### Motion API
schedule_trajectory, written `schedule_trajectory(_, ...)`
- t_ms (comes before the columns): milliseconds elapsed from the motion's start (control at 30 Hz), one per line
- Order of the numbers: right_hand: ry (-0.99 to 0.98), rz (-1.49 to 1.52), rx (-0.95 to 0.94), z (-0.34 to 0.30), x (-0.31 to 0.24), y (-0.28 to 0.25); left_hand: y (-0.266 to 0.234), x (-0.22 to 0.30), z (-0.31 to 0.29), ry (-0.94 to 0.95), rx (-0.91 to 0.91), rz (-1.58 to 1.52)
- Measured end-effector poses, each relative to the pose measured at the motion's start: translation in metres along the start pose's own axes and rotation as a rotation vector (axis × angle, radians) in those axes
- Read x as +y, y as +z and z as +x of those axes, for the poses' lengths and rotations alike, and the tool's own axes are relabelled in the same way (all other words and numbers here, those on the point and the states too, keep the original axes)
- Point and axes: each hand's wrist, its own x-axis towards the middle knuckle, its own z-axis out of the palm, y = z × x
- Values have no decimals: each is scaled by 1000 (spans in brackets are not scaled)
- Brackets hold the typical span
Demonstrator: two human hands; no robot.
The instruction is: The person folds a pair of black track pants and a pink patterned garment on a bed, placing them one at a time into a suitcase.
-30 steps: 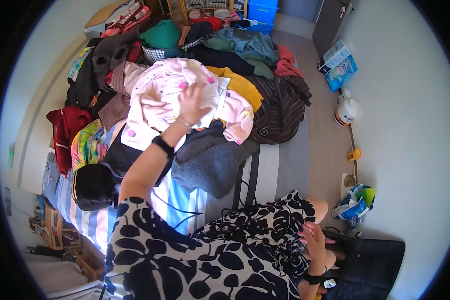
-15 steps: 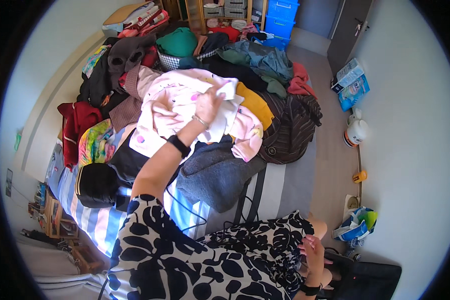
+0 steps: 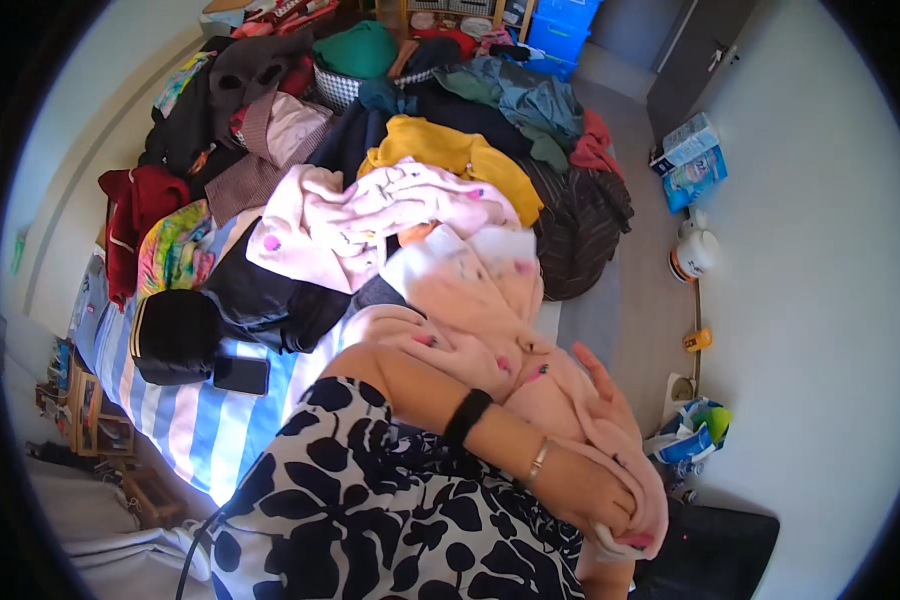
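Note:
A pink printed fleece garment (image 3: 470,290) with a white part stretches from the bed toward my lap at the right. My left arm crosses in front of me, and my left hand (image 3: 590,495) is closed on the garment's lower right end. Behind the same cloth is my right hand (image 3: 597,375); only a few stretched-out fingers show past the fabric, and its forearm comes up from the lower edge underneath. More pink printed fleece (image 3: 320,215) lies on the clothes pile; whether it is the same piece I cannot tell. A yellow garment (image 3: 440,145) lies just beyond it.
Around the pink fleece lie a dark striped garment (image 3: 585,230), a black garment (image 3: 280,290), a dark red one (image 3: 135,220) and a green one (image 3: 355,50). A phone (image 3: 242,375) rests on the striped bed sheet. Blue bins (image 3: 555,40) stand beyond the bed; a door (image 3: 695,65) is at the far right.
My left hand has come from the pile toward my lap at the right, bringing pink fleece along. The cloth now covers most of my right hand, and more of the yellow garment shows.

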Motion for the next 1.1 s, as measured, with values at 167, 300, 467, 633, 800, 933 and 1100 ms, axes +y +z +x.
schedule_trajectory(167, 34, -268, 102, -3, -12, -12, -13, 15, -36, -244, -8, 122)
schedule_trajectory(300, -536, 83, 163, -20, -37, -16, -51, 24, -72, -433, 79, 408)
schedule_trajectory(467, -847, 34, 294, -51, -79, 7, -77, 19, -132, -727, 338, 879)
schedule_trajectory(633, -978, -8, 172, -70, -96, 27, -66, 5, -181, -1051, 284, 734)
schedule_trajectory(800, -969, -172, 158, -81, -94, 43, -38, -25, -167, -872, 60, 644)
schedule_trajectory(933, -1047, -251, 252, -96, -96, 59, -25, -54, -139, -931, 156, 553)
schedule_trajectory(1100, -1326, -608, 625, -128, -119, 65, -47, -87, -137, -825, 267, 423)
